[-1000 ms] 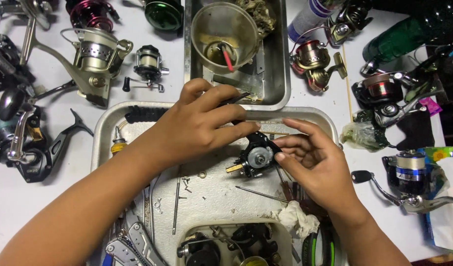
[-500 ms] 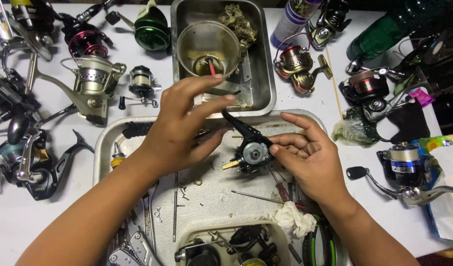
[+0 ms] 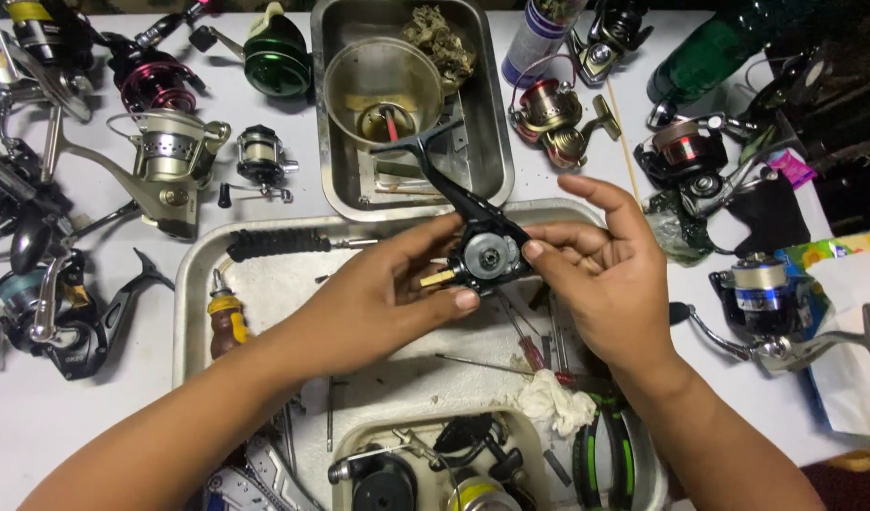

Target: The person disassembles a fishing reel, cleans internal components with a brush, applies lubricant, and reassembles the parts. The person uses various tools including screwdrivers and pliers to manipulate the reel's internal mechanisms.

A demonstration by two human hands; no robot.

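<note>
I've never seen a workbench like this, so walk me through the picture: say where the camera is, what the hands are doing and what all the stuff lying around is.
The camera sits on a person's head and looks straight down at their own two bare hands; there is no machine here. The left hand and the right hand together hold a black fishing reel body over a metal tray. The reel's foot sticks up and away, and a round metal part on its side faces the camera. In the tray lie a black-handled tool, a small screwdriver and a white rag. Behind it a deeper steel pan holds a metal bowl. Around them, on the white table, lie many other reels, such as a silver reel and a green reel.
</note>
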